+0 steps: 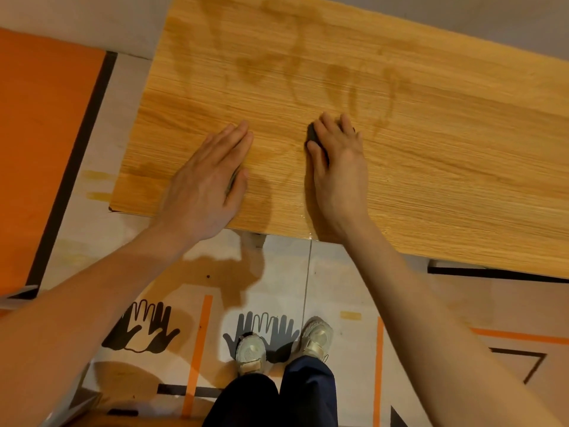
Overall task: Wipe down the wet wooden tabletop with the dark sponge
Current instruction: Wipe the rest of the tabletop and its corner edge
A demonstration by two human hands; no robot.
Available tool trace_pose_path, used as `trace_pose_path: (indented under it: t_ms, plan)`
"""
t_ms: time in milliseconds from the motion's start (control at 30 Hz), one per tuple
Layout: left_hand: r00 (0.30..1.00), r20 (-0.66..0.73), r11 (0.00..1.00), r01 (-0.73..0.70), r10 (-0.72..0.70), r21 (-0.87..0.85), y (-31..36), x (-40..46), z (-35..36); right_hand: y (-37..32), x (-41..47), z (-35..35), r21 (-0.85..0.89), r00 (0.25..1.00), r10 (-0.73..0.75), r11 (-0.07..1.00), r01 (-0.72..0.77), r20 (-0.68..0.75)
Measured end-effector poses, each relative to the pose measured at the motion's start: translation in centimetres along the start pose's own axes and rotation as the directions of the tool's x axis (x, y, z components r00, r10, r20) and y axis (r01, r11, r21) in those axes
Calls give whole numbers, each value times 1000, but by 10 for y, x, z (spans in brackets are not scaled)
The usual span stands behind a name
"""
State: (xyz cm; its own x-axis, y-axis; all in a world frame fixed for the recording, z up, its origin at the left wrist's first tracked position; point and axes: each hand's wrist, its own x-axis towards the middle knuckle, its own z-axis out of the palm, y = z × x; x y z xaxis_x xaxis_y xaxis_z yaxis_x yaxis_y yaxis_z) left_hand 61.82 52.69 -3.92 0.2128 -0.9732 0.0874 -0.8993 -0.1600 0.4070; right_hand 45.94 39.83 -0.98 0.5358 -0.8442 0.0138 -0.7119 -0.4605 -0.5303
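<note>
On the wet tabletop [431, 180], our right hand [338, 167] grips the sponge [314, 137] to wipe; at nine o'clock, our left hand [209, 180] lies flat, fingers together, bracing.

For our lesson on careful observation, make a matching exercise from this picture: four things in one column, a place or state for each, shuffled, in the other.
Column 1:
1. left hand
2. dark sponge
3. wooden tabletop
4. shoes

Column 2:
A. streaked with damp marks
B. flat on the wood, fingers straight
C. on the floor beside printed hand shapes
D. under the right hand

Pairs: 1-B, 2-D, 3-A, 4-C
</note>
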Motion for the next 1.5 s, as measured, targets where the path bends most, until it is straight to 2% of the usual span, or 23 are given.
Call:
trace_pose_path:
  t_ms: [100, 200, 300, 400, 500, 633, 833, 933, 1000, 1067, 1167, 1233, 1367, 1433, 1500]
  plan:
    - [1000, -12, 1000, -4, 4, 10, 0, 0, 0, -13, -56, 10, 43, 998, -59, 997, 59, 2]
    - [1000, -23, 1000, -5, 6, 21, -1, 0, 2, -16, -104, 12, 61, 985, -152, 987, 147, 82]
    - [1000, -26, 1000, -8, 9, 15, -1, 1, 1, -21, -55, 11, 47, 979, -146, 989, 141, 140]
    - [999, -40, 1000, -20, 20, 3, -2, 1, 2, -31, 3, 17, -34, 992, -94, 995, 97, 89]
    - [999, -42, 1000, -23, 22, -10, -1, -1, 1, -38, -24, 21, 23, 996, -74, 997, 73, 58]
    - [999, -46, 1000, -16, 15, -24, -1, -1, 2, -36, -93, 22, 64, 983, -158, 986, 152, 94]
    - [999, -14, 999, 33, -33, -13, -2, 1, 2, -46, -7, 31, 55, 985, -132, 990, 127, 110]
    - [999, -18, 999, 30, -30, -30, -2, -1, 2, -16, -21, 13, 34, 975, -186, 983, 183, 120]
    - [999, -47, 998, 16, -19, -56, -1, -1, 2, 24, -43, -15, -1, 987, -145, 989, 146, 71]
    - [996, -87, 999, 1, -6, -55, 0, -2, 4, 60, -54, -41, 3, 999, -30, 1000, 30, 32]
    - [997, -48, 997, 50, -53, -54, 0, -1, 3, 63, -44, -46, 45, 997, 74, 996, -73, -11]
    - [998, -1, 996, 69, -69, -60, -2, 0, 2, 37, -28, -28, 26, 1000, 5, 1000, -5, -3]
    - [998, 13, 997, 65, -65, -40, -3, 3, 1, -14, 4, 14, 23, 970, -212, 977, 211, 117]
    - [997, 13, 996, 74, -73, -41, -1, 3, 0, -8, 10, 12, 35, 936, -314, 949, 313, 159]
    - [997, 7, 996, 73, -73, -43, 0, 3, -2, 23, 6, -7, 119, 935, -325, 943, 309, 145]
